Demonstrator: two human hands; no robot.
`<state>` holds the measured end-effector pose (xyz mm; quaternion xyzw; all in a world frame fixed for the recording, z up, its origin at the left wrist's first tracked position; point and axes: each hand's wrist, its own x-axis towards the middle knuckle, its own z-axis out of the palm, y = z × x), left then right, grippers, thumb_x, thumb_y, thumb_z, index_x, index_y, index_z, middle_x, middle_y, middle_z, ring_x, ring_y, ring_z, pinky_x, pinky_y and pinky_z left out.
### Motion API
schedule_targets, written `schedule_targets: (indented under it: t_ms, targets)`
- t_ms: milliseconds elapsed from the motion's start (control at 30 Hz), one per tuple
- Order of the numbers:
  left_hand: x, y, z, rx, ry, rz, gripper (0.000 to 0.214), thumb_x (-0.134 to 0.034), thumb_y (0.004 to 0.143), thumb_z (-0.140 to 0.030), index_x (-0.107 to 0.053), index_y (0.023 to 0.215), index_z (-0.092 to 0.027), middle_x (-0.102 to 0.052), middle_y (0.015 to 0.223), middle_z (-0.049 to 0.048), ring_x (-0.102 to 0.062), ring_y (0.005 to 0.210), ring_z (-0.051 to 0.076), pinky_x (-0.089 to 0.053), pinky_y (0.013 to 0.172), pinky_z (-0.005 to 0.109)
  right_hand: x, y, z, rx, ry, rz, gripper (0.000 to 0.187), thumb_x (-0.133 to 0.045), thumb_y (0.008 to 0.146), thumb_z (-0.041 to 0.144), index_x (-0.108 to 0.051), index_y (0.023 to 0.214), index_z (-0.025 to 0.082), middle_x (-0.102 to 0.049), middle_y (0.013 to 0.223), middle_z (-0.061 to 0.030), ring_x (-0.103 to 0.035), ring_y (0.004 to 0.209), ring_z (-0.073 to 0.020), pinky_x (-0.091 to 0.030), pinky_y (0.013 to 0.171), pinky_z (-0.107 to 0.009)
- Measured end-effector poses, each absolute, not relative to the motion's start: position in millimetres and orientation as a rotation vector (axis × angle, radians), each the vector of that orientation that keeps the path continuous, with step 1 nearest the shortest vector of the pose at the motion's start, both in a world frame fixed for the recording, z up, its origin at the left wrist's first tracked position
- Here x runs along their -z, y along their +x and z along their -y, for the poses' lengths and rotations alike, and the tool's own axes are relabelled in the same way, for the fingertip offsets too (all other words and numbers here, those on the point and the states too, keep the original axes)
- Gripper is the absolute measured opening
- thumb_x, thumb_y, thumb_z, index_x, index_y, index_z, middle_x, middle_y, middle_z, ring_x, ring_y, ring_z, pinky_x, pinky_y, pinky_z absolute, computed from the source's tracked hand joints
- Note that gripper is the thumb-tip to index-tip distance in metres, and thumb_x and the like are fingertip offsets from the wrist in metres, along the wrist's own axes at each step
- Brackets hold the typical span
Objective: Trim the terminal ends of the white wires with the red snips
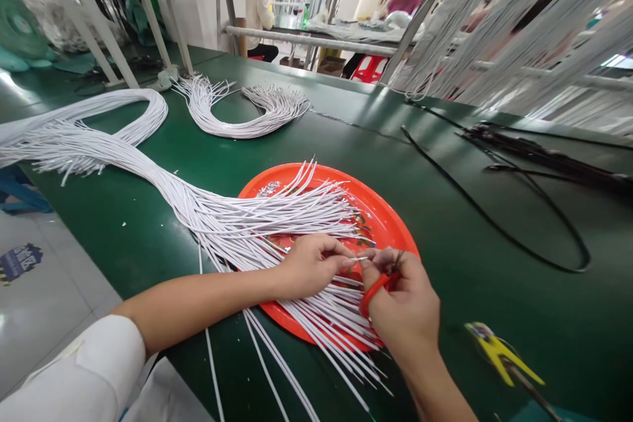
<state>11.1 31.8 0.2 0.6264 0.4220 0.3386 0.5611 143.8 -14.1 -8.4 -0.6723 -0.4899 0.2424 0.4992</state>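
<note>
My left hand (309, 267) is closed in a pinch on the end of a white wire (361, 258), above the tray. Close against it, my right hand (410, 306) is wrapped round red-handled scissors (376, 293), its thumb and fingertips at the same wire end. The scissors' blades are mostly hidden by my fingers. Under both hands, a thick bundle of white wires (212, 211) fans out across a round red tray (395, 224). Some wires pass beneath my left forearm and hang toward the table's front edge.
Another white wire bundle (247, 126) lies curved farther back on the green table (346, 145). Black cables (534, 151) are at right, with a yellow-handled tool (499, 353) nearer me. Metal frame legs (148, 20) stand at left. Other people sit beyond the table.
</note>
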Motion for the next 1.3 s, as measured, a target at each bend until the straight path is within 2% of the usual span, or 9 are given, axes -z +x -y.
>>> schedule_targets:
  t_ms: [200, 367, 467, 567, 667, 733, 800, 967, 1300]
  targets:
    - [0.8, 10.0, -32.8, -0.714, 1.488, -0.892, 0.015, -0.052, 0.078, -0.020, -0.064, 0.075, -0.011, -0.062, 0.071, 0.0023, -0.054, 0.068, 0.012, -0.042, 0.066, 0.023, 8.0, 152.8, 13.7, -0.297, -1.662, 1.428, 0.016, -0.055, 0.071, 0.031, -0.055, 0.084, 0.022, -0.065, 0.081, -0.0041, -0.061, 0.074, -0.0187, -0.047, 0.067, -0.030]
    - [4.3, 9.1, -35.4, -0.589, 1.482, -0.865, 0.019, -0.054, 0.078, -0.026, -0.064, 0.073, -0.011, -0.062, 0.069, 0.0018, -0.055, 0.068, 0.013, -0.042, 0.063, 0.023, 7.4, 155.7, 10.6, -0.446, -1.617, 1.447, 0.015, -0.054, 0.072, 0.030, -0.059, 0.083, 0.022, -0.065, 0.081, -0.0029, -0.061, 0.074, -0.0171, -0.048, 0.070, -0.030]
    - [6.0, 10.1, -35.7, -0.686, 1.463, -0.857, 0.017, -0.057, 0.077, -0.026, -0.066, 0.076, -0.012, -0.065, 0.076, 0.0038, -0.057, 0.070, 0.013, -0.044, 0.065, 0.023, 5.6, 154.8, 7.5, -0.548, -1.633, 1.274, 0.019, -0.060, 0.070, 0.035, -0.058, 0.083, 0.021, -0.066, 0.081, -0.0038, -0.062, 0.075, -0.0178, -0.049, 0.071, -0.032]
    - [4.9, 10.3, -34.7, -0.836, 1.567, -0.958, 0.013, -0.061, 0.075, -0.024, -0.068, 0.076, -0.012, -0.065, 0.074, 0.0043, -0.057, 0.067, 0.012, -0.043, 0.063, 0.023, 0.3, 152.9, 5.9, -0.741, -1.578, 0.978, 0.032, -0.068, 0.065, 0.041, -0.056, 0.085, 0.020, -0.065, 0.073, -0.0024, -0.061, 0.062, -0.0155, -0.050, 0.060, -0.030]
    - [3.7, 9.1, -32.4, -0.951, 1.760, -1.033, 0.009, -0.062, 0.074, -0.020, -0.068, 0.074, -0.014, -0.064, 0.070, 0.0032, -0.055, 0.066, 0.012, -0.042, 0.064, 0.024, -7.8, 148.7, 8.7, -0.902, -1.538, 0.832, 0.037, -0.069, 0.063, 0.047, -0.055, 0.084, 0.019, -0.060, 0.062, 0.0009, -0.054, 0.047, -0.0120, -0.045, 0.044, -0.024]
    - [3.9, 8.1, -30.8, -0.998, 1.862, -1.024, 0.009, -0.060, 0.076, -0.018, -0.068, 0.076, -0.015, -0.064, 0.070, 0.0031, -0.055, 0.067, 0.012, -0.043, 0.065, 0.024, -12.3, 145.5, 11.6, -0.918, -1.588, 0.857, 0.038, -0.068, 0.064, 0.049, -0.056, 0.083, 0.019, -0.056, 0.056, 0.0026, -0.050, 0.042, -0.0108, -0.042, 0.039, -0.022]
    - [4.6, 7.3, -29.6, -1.014, 1.934, -1.010, 0.011, -0.058, 0.077, -0.018, -0.068, 0.077, -0.015, -0.063, 0.071, 0.0036, -0.055, 0.068, 0.013, -0.043, 0.065, 0.024, -14.2, 143.5, 13.6, -0.870, -1.655, 0.938, 0.038, -0.070, 0.062, 0.048, -0.057, 0.082, 0.018, -0.056, 0.056, 0.0022, -0.051, 0.044, -0.0114, -0.043, 0.042, -0.023]
    - [4.4, 6.8, -29.4, -0.993, 1.969, -1.025, 0.013, -0.056, 0.079, -0.020, -0.067, 0.076, -0.015, -0.063, 0.070, 0.0036, -0.055, 0.068, 0.013, -0.042, 0.064, 0.024, -10.6, 145.5, 12.2, -0.766, -1.665, 1.087, 0.035, -0.072, 0.057, 0.039, -0.057, 0.081, 0.019, -0.062, 0.072, -0.0021, -0.061, 0.067, -0.0169, -0.050, 0.064, -0.030]
    - [4.3, 6.7, -30.1, -0.869, 1.797, -1.055, 0.016, -0.053, 0.080, -0.021, -0.068, 0.082, -0.016, -0.066, 0.079, 0.0036, -0.058, 0.075, 0.014, -0.044, 0.070, 0.025, -10.7, 145.3, 16.0, -0.491, -1.800, 1.319, 0.023, -0.059, 0.069, 0.041, -0.058, 0.080, 0.021, -0.064, 0.073, -0.0030, -0.059, 0.064, -0.0175, -0.046, 0.059, -0.029]
